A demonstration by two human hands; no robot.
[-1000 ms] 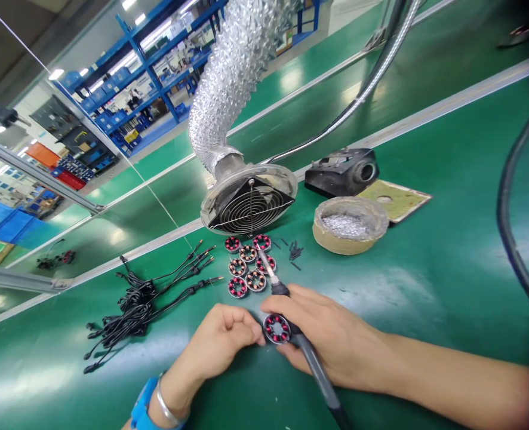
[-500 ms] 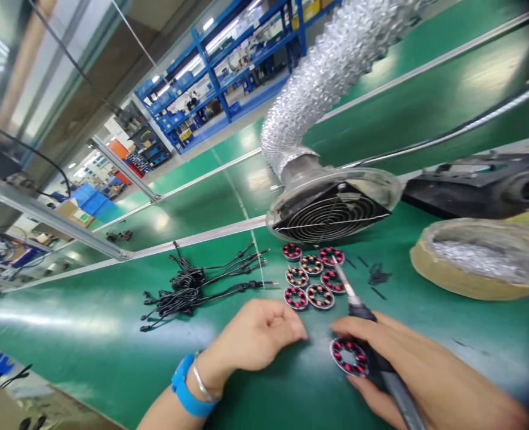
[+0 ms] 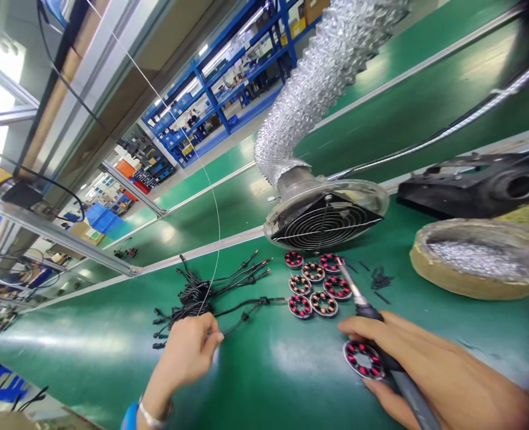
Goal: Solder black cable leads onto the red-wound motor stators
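Observation:
My right hand (image 3: 430,364) is wrapped around a soldering iron (image 3: 403,382), its metal tip pointing toward the group of parts. The same hand holds a ring-shaped stator with red coils (image 3: 363,360) between thumb and fingers, beneath the iron. My left hand (image 3: 190,346) is closed in a pinch at the bundle of black cables (image 3: 197,295). A thin solder wire (image 3: 218,221) hangs from above and runs into this hand. One black cable (image 3: 235,325) lies right by its fingertips; I cannot tell whether they grip it.
Several stators (image 3: 323,304) with red or copper coils lie grouped on the green bench (image 3: 282,370). Behind them stands a fume extractor (image 3: 327,224) with a foil duct (image 3: 309,89). Small black sleeves (image 3: 381,279), a taped bowl (image 3: 470,280) and a black stand (image 3: 466,185) are to the right.
My left hand has moved left, from in front of the stators to the black cables, and the thin wire has swung left with it. My right hand keeps the iron and stator.

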